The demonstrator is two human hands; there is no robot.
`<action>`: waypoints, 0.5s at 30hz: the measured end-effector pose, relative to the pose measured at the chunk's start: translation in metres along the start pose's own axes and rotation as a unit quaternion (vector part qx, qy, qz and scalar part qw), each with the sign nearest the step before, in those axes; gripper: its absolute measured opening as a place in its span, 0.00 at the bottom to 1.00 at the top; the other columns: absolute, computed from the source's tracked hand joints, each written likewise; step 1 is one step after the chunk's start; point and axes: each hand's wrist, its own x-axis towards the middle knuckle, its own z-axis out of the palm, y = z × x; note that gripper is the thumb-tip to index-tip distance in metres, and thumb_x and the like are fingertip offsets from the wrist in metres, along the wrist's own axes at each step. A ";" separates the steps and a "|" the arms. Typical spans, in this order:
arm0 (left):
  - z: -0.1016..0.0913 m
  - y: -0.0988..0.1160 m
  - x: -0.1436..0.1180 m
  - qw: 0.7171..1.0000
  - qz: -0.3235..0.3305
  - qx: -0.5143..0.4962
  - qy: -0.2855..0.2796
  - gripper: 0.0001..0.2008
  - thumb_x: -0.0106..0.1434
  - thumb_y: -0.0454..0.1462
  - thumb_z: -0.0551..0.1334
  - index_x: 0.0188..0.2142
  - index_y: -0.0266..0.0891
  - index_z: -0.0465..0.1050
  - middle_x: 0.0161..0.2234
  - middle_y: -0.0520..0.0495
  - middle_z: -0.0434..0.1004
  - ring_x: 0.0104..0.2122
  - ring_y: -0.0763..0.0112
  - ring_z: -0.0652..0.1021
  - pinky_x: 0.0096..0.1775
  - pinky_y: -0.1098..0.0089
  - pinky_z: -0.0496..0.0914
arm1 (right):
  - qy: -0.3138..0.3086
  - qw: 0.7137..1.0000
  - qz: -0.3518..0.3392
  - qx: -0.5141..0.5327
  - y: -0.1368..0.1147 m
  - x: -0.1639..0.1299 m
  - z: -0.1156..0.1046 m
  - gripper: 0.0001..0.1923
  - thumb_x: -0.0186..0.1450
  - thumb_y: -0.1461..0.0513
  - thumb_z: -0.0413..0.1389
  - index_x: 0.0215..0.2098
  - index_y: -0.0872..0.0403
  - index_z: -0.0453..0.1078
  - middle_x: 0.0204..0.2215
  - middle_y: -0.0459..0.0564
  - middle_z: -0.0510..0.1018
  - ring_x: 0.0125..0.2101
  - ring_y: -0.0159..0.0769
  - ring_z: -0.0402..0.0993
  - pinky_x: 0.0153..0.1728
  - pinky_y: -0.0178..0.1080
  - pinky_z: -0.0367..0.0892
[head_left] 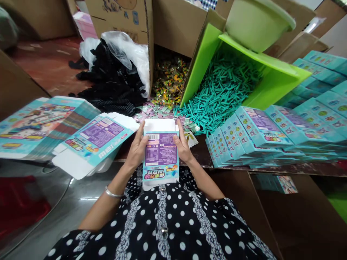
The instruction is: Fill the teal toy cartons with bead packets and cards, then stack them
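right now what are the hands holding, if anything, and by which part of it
A box, held by its two long sides near the far end, between the left hand and right hand.

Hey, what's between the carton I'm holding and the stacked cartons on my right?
In the head view, your right hand comes first, gripping the teal-and-purple carton; then a small pale packet and dark tabletop before the stacked cartons.

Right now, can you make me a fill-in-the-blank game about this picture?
The left hand and right hand hold a carton with a ____ text panel.
The bracelet is on the ____ arm.
Teal sticks spill from a tipped bin coloured ____.
The black top has white polka ____.

Missing words: purple; left; green; dots.
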 end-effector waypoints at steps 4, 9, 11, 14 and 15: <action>-0.001 -0.024 0.007 0.997 -0.050 -0.053 -0.010 0.30 0.74 0.59 0.58 0.56 0.38 0.81 0.51 0.38 0.85 0.48 0.53 0.82 0.51 0.58 0.77 | -0.016 0.999 0.048 0.021 0.025 0.004 0.004 0.36 0.77 0.34 0.49 0.63 0.52 0.72 0.58 0.57 0.82 0.58 0.47 0.79 0.62 0.46 0.74; 0.011 -0.047 -0.001 0.989 -0.096 -0.109 0.020 0.31 0.68 0.66 0.63 0.31 0.41 0.73 0.28 0.48 0.75 0.29 0.63 0.73 0.32 0.65 0.70 | 0.007 0.999 0.045 -0.016 0.055 0.004 0.018 0.28 0.77 0.37 0.49 0.35 0.49 0.67 0.36 0.50 0.76 0.39 0.41 0.73 0.47 0.43 0.73; 0.015 -0.051 -0.005 0.987 -0.098 -0.117 0.040 0.31 0.66 0.66 0.65 0.31 0.41 0.71 0.28 0.49 0.74 0.29 0.65 0.73 0.32 0.67 0.69 | 0.040 0.999 0.032 -0.017 0.060 0.002 0.025 0.26 0.76 0.39 0.50 0.33 0.49 0.64 0.36 0.49 0.73 0.40 0.41 0.72 0.48 0.43 0.72; 0.018 -0.054 -0.009 0.981 -0.088 -0.131 0.109 0.29 0.62 0.64 0.71 0.35 0.43 0.68 0.32 0.51 0.73 0.32 0.67 0.74 0.35 0.70 0.70 | 0.099 0.993 0.047 0.033 0.059 0.000 0.033 0.20 0.72 0.42 0.58 0.40 0.48 0.66 0.40 0.49 0.75 0.43 0.40 0.73 0.48 0.40 0.71; 0.018 -0.054 -0.010 0.978 -0.085 -0.136 0.132 0.30 0.61 0.64 0.73 0.36 0.44 0.66 0.33 0.52 0.72 0.33 0.67 0.75 0.36 0.71 0.70 | 0.115 0.990 0.055 0.056 0.058 0.001 0.035 0.20 0.70 0.43 0.61 0.43 0.48 0.66 0.41 0.49 0.75 0.43 0.40 0.74 0.47 0.40 0.71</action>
